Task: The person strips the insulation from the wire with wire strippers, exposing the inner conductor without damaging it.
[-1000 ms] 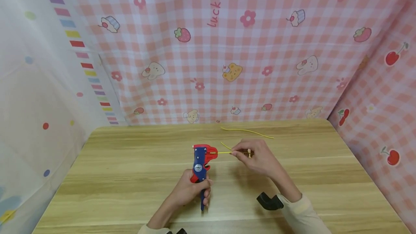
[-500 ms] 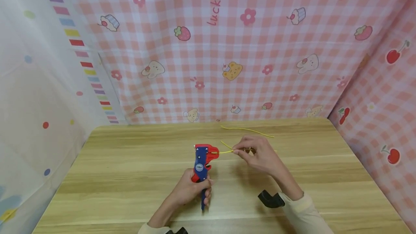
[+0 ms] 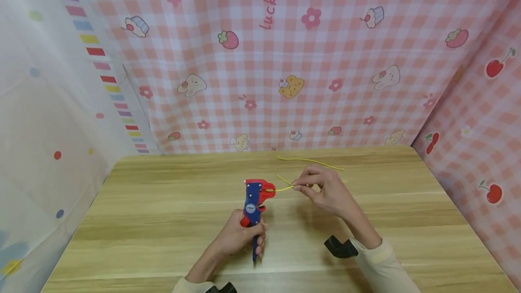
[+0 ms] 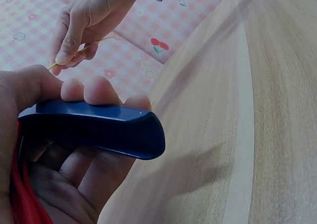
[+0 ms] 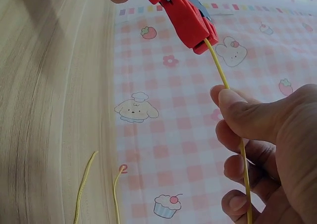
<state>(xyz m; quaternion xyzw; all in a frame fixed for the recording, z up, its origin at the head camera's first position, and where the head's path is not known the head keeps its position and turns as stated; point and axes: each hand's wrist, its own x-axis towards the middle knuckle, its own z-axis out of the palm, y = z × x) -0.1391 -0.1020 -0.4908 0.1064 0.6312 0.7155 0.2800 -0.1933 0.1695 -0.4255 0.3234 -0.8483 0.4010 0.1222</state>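
My left hand (image 3: 238, 236) grips the handle of a blue and red wire stripper (image 3: 253, 198), which stands upright over the table with its red nose toward the right. Seen from the left wrist, the fingers wrap around the blue handle (image 4: 94, 125). A thin yellow wire (image 3: 284, 189) runs out of the stripper's nose to my right hand (image 3: 327, 193). Thumb and forefinger pinch that wire, and its tail passes down across the other fingers in the right wrist view. The wire's far end is hidden inside the red nose (image 5: 188, 23).
Another yellow wire (image 3: 309, 162) lies near the wooden table's (image 3: 163, 211) back edge. A second loose wire (image 3: 282, 178) lies partly behind my right hand. Patterned cloth (image 3: 244, 58) hangs behind the table and along both sides. Black mounts (image 3: 341, 248) sit at the wrists.
The stripper and both hands have shifted slightly right. My right hand has also risen a little in the head view, and the wire between hand and stripper bends more. Both grips stay the same.
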